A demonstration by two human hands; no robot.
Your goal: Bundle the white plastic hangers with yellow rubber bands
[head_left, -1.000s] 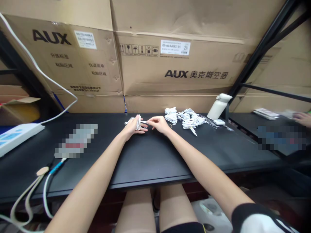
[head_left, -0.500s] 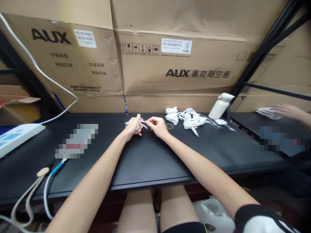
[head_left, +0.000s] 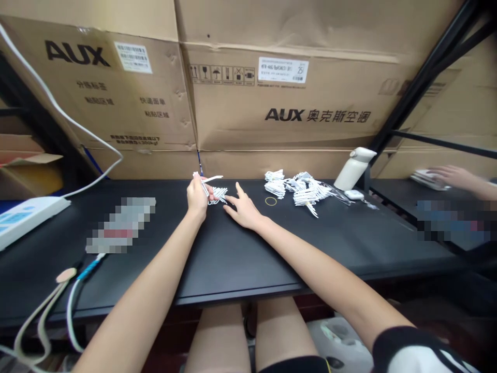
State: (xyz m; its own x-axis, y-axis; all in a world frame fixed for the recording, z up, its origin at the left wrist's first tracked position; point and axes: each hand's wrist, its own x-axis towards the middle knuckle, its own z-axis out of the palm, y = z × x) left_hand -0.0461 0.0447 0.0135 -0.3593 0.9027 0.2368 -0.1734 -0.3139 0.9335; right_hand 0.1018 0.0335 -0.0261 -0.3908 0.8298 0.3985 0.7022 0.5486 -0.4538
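My left hand (head_left: 197, 199) is closed around a few thin white cord-like strips (head_left: 213, 178), whose ends stick out to the right above the fingers. Just below and right of it, a small bundle of similar white strips (head_left: 220, 195) lies on the black table. My right hand (head_left: 245, 208) is open, fingers spread, its fingertips at the right end of that bundle; I cannot tell whether they touch it. A thin yellow rubber band (head_left: 271, 201) lies to the right of this hand. Farther right are larger bundles of white strips (head_left: 306, 195).
A white bottle (head_left: 354, 168) and a small white case (head_left: 353, 195) stand at the back right. To the left lie a blurred-out flat object (head_left: 122, 225) with a cable and a white power strip (head_left: 33, 215). Cardboard (head_left: 310, 134) walls the back. Another person's hand (head_left: 452, 176) rests at far right.
My hands have moved apart. The left has shifted left and turned upright with white strips in it; the right has opened from its pinch, lowering near the bundle now visible on the table.
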